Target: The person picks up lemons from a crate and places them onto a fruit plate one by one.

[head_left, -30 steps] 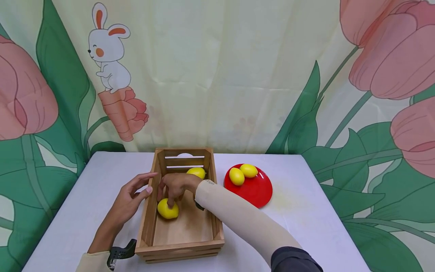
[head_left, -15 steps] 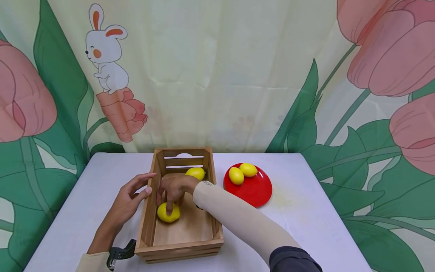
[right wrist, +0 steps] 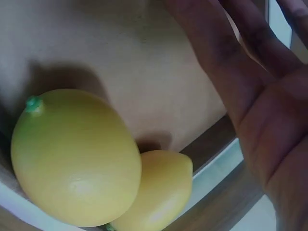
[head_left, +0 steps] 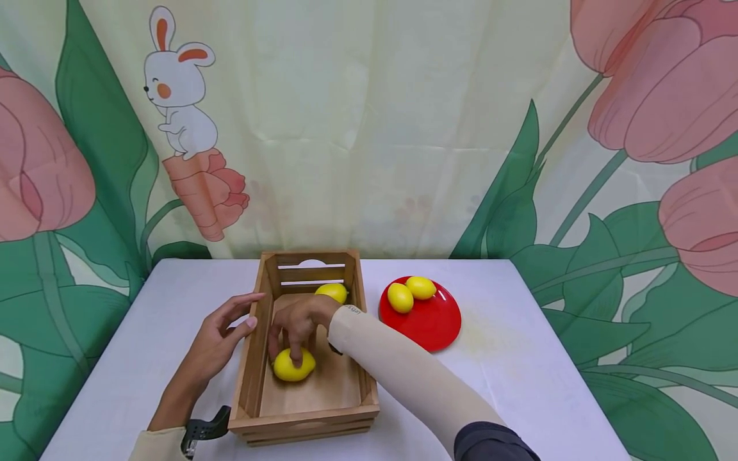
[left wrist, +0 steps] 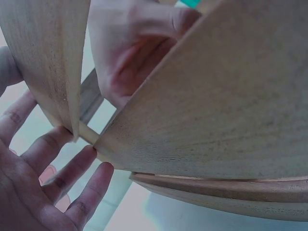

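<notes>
My right hand reaches into a slatted wooden crate. Its thumb lies over a yellow lemon on the crate floor, with other fingers at the lemon's left end. The right wrist view shows that hand's fingers extended, their tips cut off. Below them are two more lemons, a nearer one with a green stem tip and another partly behind it. In the head view only one far-end lemon shows. My left hand rests its straight fingertips on the crate's left side.
A red plate right of the crate bears two lemons, one in front and one behind. A white cloth covers the table. Behind hangs a curtain printed with tulips and a rabbit.
The lemon under my right hand has shifted slightly towards me and to the right, and turned to lie more crosswise. My left hand stays at the crate's side.
</notes>
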A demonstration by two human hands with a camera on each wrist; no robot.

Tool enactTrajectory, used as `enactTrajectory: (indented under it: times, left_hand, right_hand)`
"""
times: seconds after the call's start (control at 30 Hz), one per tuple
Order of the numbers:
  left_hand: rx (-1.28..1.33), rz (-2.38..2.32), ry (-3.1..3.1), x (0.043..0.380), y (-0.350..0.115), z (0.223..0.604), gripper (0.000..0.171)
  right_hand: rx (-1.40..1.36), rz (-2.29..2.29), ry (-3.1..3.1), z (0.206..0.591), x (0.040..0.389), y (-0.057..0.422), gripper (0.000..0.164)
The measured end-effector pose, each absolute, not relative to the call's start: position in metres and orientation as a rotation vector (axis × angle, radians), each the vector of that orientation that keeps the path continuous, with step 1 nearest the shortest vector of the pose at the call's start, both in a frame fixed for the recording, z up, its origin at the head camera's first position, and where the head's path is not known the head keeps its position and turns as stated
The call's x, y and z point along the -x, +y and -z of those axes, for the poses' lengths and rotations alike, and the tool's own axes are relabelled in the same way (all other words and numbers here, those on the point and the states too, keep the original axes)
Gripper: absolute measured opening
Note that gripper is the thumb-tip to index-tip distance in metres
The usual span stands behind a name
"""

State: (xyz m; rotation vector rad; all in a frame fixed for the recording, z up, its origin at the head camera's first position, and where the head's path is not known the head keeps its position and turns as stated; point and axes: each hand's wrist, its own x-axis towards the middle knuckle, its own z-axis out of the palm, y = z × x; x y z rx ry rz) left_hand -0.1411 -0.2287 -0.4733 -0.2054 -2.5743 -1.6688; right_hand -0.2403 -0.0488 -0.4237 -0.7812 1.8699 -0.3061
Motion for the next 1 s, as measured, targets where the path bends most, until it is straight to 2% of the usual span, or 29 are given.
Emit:
enactTrajectory:
  times: [1.0]
  left_hand:
    - [0.19, 1.652, -2.589, 0.141, -0.226, 0.471, 0.043]
  right_hand:
    - [0.955, 0.353, 1.54, 0.401, 0.241, -0.045, 0.043]
